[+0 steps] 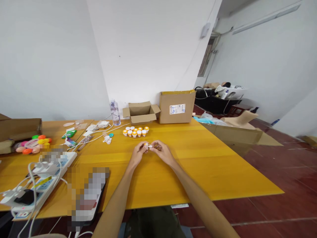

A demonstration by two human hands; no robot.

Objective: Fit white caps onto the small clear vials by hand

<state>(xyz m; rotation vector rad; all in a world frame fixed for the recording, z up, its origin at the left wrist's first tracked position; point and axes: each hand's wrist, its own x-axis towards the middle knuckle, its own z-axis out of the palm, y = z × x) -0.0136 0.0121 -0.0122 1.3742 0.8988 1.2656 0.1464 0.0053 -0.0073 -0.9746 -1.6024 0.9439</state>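
Note:
Both hands meet over the wooden table (198, 158), fingers closed round one small piece (148, 146). It is white with an orange touch at the left and clear or silvery toward the right; it is too small to tell exactly what it is. My left hand (139, 152) pinches its left end, and my right hand (162, 152) grips the right end. Just beyond the hands, several small white-and-orange capped pieces (134, 133) stand in a tight group. Left of that group lie a white chain-like item (107, 140) and a small teal ring (111, 135).
Behind the group sit an open cardboard box (141, 118) and a taller carton (177, 107), with a clear bottle (115, 113) beside them. On the left are a power strip (49, 181) with cables, a blurred-out phone or tablet (91, 195), and colourful round toys (34, 144).

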